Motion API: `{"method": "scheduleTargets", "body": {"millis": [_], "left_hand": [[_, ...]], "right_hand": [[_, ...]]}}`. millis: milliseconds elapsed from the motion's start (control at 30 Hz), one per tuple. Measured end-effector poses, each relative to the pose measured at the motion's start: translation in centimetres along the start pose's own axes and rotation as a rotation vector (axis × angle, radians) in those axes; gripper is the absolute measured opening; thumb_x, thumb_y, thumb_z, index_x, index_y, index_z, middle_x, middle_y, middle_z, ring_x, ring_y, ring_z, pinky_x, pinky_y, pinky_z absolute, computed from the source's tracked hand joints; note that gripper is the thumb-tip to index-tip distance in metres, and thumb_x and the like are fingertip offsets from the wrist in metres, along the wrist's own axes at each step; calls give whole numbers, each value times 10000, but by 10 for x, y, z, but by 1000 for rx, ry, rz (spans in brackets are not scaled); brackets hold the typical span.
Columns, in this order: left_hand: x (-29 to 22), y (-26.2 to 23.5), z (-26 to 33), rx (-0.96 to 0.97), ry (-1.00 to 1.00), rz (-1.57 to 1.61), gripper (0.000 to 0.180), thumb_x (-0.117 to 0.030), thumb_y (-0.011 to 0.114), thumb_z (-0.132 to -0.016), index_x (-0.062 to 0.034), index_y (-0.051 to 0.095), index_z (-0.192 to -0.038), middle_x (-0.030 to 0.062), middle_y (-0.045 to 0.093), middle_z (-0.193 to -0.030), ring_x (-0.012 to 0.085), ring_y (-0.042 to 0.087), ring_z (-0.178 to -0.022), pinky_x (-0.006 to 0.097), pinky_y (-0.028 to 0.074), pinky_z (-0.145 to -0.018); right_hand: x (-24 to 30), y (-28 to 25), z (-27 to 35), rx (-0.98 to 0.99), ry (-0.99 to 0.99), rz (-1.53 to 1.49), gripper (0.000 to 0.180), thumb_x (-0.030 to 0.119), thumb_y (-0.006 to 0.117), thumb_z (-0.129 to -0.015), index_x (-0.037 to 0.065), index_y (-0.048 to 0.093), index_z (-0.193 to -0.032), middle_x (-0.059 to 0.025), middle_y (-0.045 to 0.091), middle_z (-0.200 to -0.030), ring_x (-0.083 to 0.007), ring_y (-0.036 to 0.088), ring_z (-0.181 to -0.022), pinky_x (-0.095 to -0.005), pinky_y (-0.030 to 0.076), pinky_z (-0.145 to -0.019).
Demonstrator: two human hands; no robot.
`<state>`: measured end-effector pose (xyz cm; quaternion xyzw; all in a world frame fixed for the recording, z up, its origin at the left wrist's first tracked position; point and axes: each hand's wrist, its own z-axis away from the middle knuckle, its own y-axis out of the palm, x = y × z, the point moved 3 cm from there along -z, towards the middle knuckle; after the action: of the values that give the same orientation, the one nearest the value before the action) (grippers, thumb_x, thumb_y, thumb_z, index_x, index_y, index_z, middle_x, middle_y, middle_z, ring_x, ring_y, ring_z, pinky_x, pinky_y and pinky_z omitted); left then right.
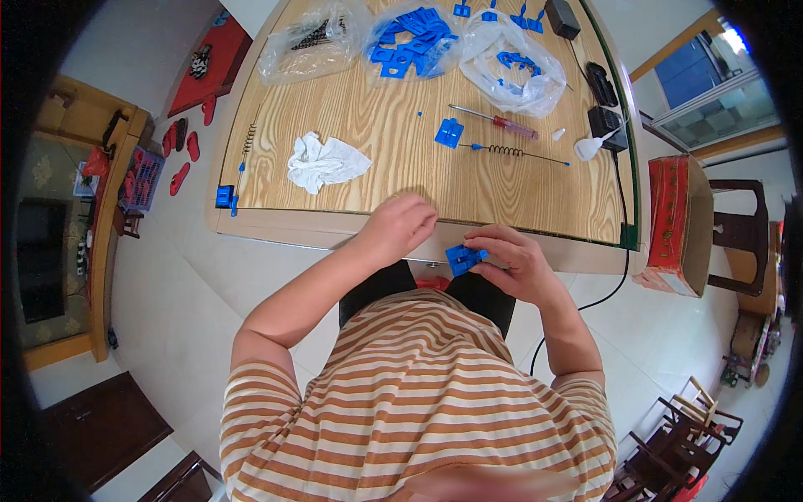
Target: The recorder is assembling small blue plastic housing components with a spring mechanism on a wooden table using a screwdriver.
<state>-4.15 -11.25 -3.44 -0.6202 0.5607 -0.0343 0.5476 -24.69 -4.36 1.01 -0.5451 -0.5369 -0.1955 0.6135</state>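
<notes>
Just off the table's near edge, my right hand pinches a small blue plastic clip-like part between thumb and fingers. My left hand is at the table edge, a little left of that part, its fingers curled together. Whatever may be in the left fingers is hidden. On the tabletop ahead lies another blue plastic piece, joined to a thin rod with a dark coil spring. A similar blue piece with a spring rod rests at the left table corner.
A crumpled white cloth lies left of centre. Farther back are a bag of dark springs, a bag of blue plates and a bag of small blue parts. A screwdriver and a white nozzle bottle lie on the right.
</notes>
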Motion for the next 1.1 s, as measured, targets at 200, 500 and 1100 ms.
{"method": "scheduleTargets", "body": {"millis": [200,500,1100], "left_hand": [[-32,-22,-8,-96,-396,474,94,-56,681,-851,-9,677,-933,79,646,-889,133,621,-753,250,483,-638],[-19,-14,-13,-129,-470,502,120,-60,651,-869,13,678,-959,97,652,-903,152,634,-777,259,503,-672],[-8,-10,-15,-118,-427,472,141,-9,637,-855,12,679,-988,99,658,-972,126,641,-792,244,522,-676]], "right_hand": [[4,0,-9,-59,-102,109,382,18,705,-760,30,633,-1136,-150,610,-1136,-305,621,-1012,-358,523,-846],[-19,2,-37,-104,-197,285,419,-1,695,-752,30,629,-1165,-154,618,-1164,-309,632,-1015,-360,536,-843],[-25,1,-44,-88,-238,352,373,14,683,-780,2,623,-1147,-157,621,-1169,-314,630,-1024,-369,527,-854]]}}
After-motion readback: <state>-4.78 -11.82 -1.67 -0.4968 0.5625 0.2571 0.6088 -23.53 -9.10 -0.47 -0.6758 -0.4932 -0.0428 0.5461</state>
